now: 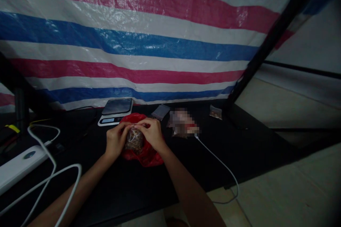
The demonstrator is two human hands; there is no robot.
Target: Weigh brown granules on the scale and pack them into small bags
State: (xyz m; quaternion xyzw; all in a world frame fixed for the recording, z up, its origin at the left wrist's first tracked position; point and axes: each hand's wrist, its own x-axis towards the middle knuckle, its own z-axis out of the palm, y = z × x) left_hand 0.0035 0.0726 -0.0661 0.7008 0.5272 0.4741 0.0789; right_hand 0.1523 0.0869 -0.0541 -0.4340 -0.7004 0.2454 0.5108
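My left hand point(115, 140) and my right hand point(151, 133) meet over a small clear pouch point(134, 140) filled with brown pieces. Both hands pinch the pouch's top edge with closed fingers. The pouch is held above a red plastic bag point(145, 156) that lies crumpled on the black table point(239, 142). A white kitchen scale point(115, 110) with a dark platform stands just behind my hands.
A small grey pouch point(160, 111) and another small filled pouch point(215, 112) lie behind on the table. A white power strip point(18, 165) with white cables point(53, 175) sits at left. A striped tarpaulin point(138, 42) hangs behind. A black pole point(269, 39) slants at right.
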